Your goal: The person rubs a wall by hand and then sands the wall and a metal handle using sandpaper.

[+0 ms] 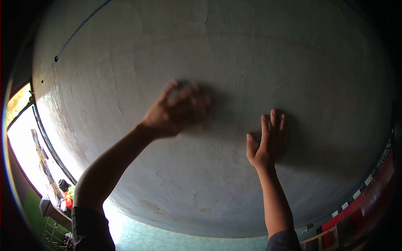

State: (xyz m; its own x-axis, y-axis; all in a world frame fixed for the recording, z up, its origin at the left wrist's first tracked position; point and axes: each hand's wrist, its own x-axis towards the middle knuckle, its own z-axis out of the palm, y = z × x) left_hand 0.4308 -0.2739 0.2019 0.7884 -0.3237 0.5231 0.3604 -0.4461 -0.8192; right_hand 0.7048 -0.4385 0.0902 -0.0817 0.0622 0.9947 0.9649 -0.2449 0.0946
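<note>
A pale grey-green plastered wall [234,54] fills most of the view. My left hand [178,111] is raised against it at the centre, blurred by motion, with its fingers curled toward the surface; whether anything is under the palm is hidden. My right hand [270,140] lies flat on the wall to the right, fingers straight and pointing up, holding nothing. Both forearms reach up from the bottom edge, with dark sleeves at the elbows.
A bright opening with a dark frame [25,146] is at the left, with a red and green object [69,196] near its base. Pale green tiles [167,240] run along the bottom. Red and white tiling [364,196] and a wooden shelf [320,238] are at the lower right. A thin cable [79,29] crosses the upper left.
</note>
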